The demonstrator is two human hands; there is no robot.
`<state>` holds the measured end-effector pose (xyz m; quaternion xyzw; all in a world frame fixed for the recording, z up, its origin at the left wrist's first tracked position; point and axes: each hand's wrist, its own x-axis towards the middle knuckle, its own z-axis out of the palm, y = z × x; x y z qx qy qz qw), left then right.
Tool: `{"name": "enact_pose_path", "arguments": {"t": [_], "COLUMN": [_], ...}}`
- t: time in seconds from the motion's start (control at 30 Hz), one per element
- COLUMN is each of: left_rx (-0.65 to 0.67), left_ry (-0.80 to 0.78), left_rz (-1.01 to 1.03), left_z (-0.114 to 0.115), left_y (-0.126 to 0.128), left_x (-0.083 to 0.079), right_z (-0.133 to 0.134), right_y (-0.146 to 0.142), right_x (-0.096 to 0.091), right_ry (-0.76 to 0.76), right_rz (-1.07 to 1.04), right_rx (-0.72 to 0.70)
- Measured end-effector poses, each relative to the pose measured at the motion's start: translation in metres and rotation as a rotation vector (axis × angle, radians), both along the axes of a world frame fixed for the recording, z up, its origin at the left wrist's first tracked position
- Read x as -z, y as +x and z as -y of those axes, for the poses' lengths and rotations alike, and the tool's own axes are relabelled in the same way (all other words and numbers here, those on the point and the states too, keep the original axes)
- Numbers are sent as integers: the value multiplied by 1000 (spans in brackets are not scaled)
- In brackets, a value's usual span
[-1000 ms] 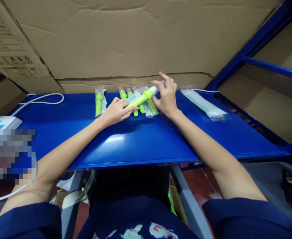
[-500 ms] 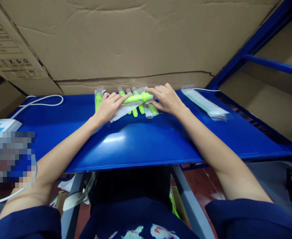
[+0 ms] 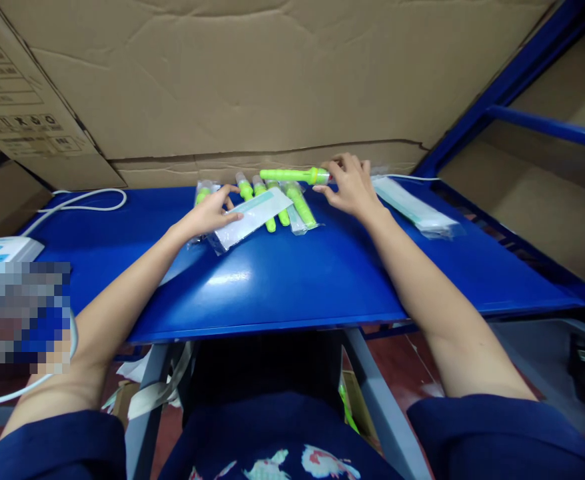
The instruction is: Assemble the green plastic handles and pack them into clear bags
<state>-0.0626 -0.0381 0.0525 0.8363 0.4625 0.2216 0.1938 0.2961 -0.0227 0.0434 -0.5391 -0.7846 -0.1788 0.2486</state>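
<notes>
My right hand [image 3: 351,185] grips a lime-green wand [image 3: 287,175] by its clear-capped end. The wand lies level above the table, its thin end pointing left. Between the thumb and fingers of my left hand [image 3: 215,213] is a flat clear plastic bag [image 3: 252,219] with a white and pale-green face. Under and behind this bag lie several more lime-green wands [image 3: 245,189], their clear caps toward the cardboard. One bagged wand [image 3: 300,203] rests to the right of them. Another bagged wand [image 3: 203,192] is partly hidden behind my left hand.
A stack of flat plastic bags [image 3: 415,207] lies on the right of the blue table [image 3: 292,280]. A cardboard sheet [image 3: 272,87] stands along the back. At the left are a white power strip [image 3: 7,250] and its cable [image 3: 107,210]. Blue metal framing [image 3: 547,127] borders the right.
The wand has moved up, right and away from my left hand, carried by my right hand. The flat bag stays with my left hand, its face now fully showing.
</notes>
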Motion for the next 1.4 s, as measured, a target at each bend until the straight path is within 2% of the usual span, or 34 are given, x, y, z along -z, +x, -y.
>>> {"name": "enact_pose_path", "arguments": {"t": [0.1, 0.27, 0.4, 0.5, 0.57, 0.63, 0.73, 0.87, 0.97, 1.17, 1.4], "left_rx": [26, -32, -9, -98, -127, -137, -171, -106, -101, -105, -182], "left_ry": [-12, -18, -108, -56, 40, 183, 349, 342, 295, 296, 325], "left_rz": [47, 52, -86, -225, -287, -324, -353, -497, -593, -488, -405], "left_z": [4, 2, -10, -17, -19, -16, -3, 20, 30, 23, 11], "left_y": [-4, -23, -51, -68, -71, -67, -44, -1, 17, 5, -10], "left_x": [-15, -36, -37, -35, -34, -32, -27, -16, -9, -9, -13], "right_z": [1, 1, 0, -1, -1, 0, 1, 3, 6, 6, 4], "right_y": [4, 5, 6, 6, 5, 4, 0, -6, -11, -8, 0], "right_x": [1, 2, 3, 3, 3, 3, 3, 1, -2, -5, -2], "right_ry": [-21, -75, -88, -80, -72, -67, -71, -76, -75, -60, -97], "right_rz": [13, 17, 19, 3, -3, -4, 3, 23, 37, 49, 19], "right_rx": [18, 7, -55, -95, -104, -109, -123, -151, -154, -143, -139]}}
